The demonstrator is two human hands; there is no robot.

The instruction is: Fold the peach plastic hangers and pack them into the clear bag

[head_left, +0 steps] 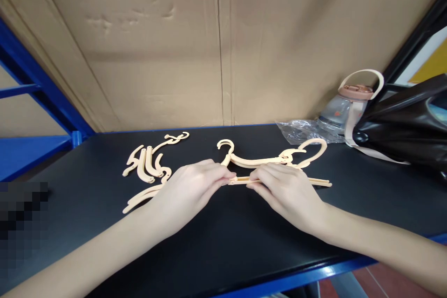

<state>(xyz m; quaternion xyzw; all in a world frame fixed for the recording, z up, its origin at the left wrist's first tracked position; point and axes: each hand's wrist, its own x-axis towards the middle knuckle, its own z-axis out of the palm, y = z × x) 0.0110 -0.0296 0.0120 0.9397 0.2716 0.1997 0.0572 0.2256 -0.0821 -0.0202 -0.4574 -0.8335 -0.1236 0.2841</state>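
Observation:
Near the middle of the black table, my left hand is closed on the left end of a slim cream plastic piece. My right hand pinches the same piece a little farther right. Its right end shows beyond my right wrist. Just behind my hands lie a cream hook and a curved hanger arm, with a looped part at their right. Other curved cream pieces lie to the left, some partly behind my left hand and forearm.
A clear bottle with a pinkish lid and strap stands at the back right beside crumpled clear plastic. A shiny black bag is at the far right. Cardboard rises behind the blue-edged table. A blue frame stands left.

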